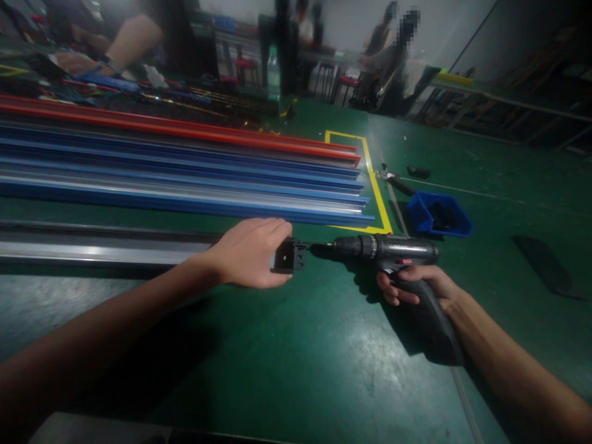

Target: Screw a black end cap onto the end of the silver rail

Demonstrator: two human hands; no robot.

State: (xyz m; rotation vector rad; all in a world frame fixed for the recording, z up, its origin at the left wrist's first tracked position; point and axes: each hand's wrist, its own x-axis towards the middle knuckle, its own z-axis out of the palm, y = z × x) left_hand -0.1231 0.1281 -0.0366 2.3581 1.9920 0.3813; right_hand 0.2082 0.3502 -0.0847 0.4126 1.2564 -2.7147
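My left hand (252, 254) is closed over the right end of a long dark metal profile (139, 246) lying on the green tabletop. A black end cap (300, 255) with a slotted face sits at that end, just past my fingers. In my right hand (416, 285) is a black cordless drill (393, 248), gripped by its handle and lying level. Its bit points left at the end cap, with the tip very close to it; whether they touch I cannot tell. My palm hides part of the profile.
Behind the profile lie several blue profiles (185, 179) and a red one (185, 127), their ends inside a yellow tape outline (380, 203). A blue bin (456, 223) holds dark parts. Pliers (400, 184) lie beside it. Across the table a person's arm (134, 43) reaches over wires near a bottle (273, 74).
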